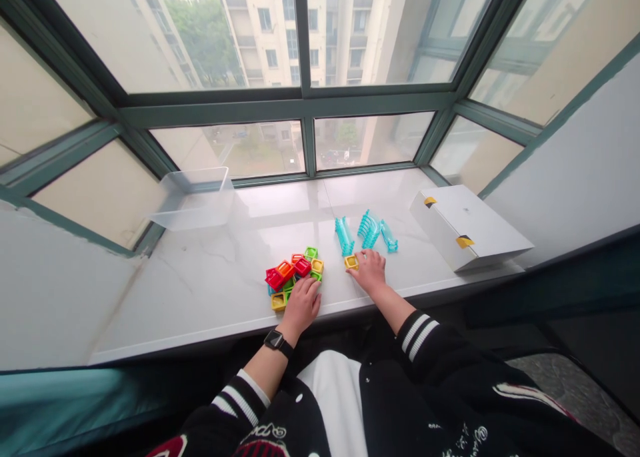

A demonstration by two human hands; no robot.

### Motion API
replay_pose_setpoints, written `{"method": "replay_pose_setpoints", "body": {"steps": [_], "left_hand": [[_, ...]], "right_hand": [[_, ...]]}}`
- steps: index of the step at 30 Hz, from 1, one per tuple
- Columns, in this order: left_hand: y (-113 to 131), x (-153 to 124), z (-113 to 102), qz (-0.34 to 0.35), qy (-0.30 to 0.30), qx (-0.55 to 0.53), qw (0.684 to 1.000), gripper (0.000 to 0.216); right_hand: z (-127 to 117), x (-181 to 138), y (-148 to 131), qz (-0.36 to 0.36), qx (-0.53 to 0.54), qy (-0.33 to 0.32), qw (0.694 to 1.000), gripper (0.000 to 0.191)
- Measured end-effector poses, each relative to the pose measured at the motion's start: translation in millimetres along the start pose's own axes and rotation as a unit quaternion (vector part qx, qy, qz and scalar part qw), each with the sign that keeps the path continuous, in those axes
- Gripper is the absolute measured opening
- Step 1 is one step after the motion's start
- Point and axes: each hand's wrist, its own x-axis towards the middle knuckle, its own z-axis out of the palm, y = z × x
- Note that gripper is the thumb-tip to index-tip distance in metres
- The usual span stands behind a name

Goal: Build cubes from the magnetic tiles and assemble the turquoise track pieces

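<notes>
- The left hand [301, 305] lies palm down at the lower centre of the frame, its fingers loosely spread and resting on the near edge of a heap of small plastic square frames [294, 275]; it presses on them rather than closing round any one.
- That heap sits just left of centre on the sill: glossy, hollow, hard-edged squares in red, orange, green, yellow and a little blue, tumbled over one another.
- The right hand [371, 270] rests flat just right of centre, fingers gently curled, its fingertips touching a single yellow square frame [351, 262] that lies apart from the heap; whether it pinches the piece cannot be told.
- Just above the right hand lie three translucent teal ribbed pieces [367, 232], curved and comb-like, side by side.
- A black smartwatch [276, 341] bands the left wrist; both sleeves are black with white striped cuffs.
- The windowsill [210, 277] is smooth white stone with faint grey veining and a soft sheen.
- A clear plastic tub [193, 197], rectangular with rounded corners, stands at centre left by the glass.
- A flat white cardboard box [470, 227] with yellow tabs lies at centre right.
</notes>
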Motion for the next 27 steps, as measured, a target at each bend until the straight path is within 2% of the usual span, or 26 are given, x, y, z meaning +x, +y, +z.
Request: {"method": "replay_pose_setpoints", "body": {"steps": [10,27], "left_hand": [[-0.2,-1.0,1.8,0.010,0.002,0.038,0.999,0.038],[-1.4,-1.3,1.8,0.011,0.005,0.035,0.999,0.039]], "right_hand": [[1.4,-3.5,-4.0,0.026,-0.059,-0.027,0.998,0.050],[5.4,-5.5,-1.2,0.030,-0.051,-0.025,0.998,0.052]]}}
